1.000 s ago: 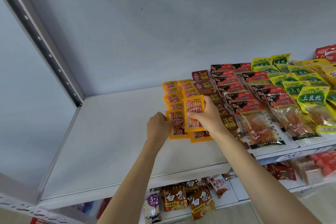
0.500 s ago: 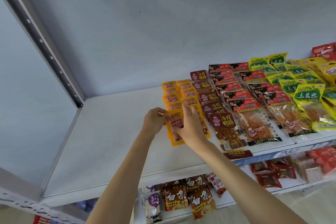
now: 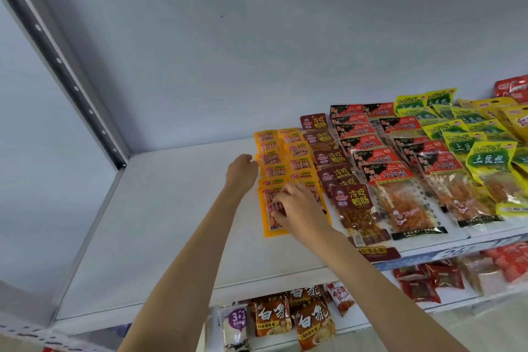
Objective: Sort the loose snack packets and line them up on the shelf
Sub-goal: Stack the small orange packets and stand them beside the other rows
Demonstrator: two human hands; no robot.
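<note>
Two bare hands arrange orange snack packets on a white shop shelf.

The right hand [image 3: 297,208] lies palm down with its fingers curled onto the front orange packet [image 3: 270,216], which lies flat on the shelf [image 3: 160,223] at the near end of two columns of orange packets [image 3: 283,151]. Whether it pinches the packet or only presses on it cannot be told. The left hand [image 3: 242,173], at about 10 o'clock from the right hand, is loosely curled with its fingertips at the left edge of the orange columns; its grip cannot be told. At 3 o'clock from the orange columns run overlapping columns of brown packets [image 3: 350,203], then red-and-black packets [image 3: 400,194], then yellow-green packets [image 3: 491,163]. The shelf toward 9 o'clock is bare.
</note>
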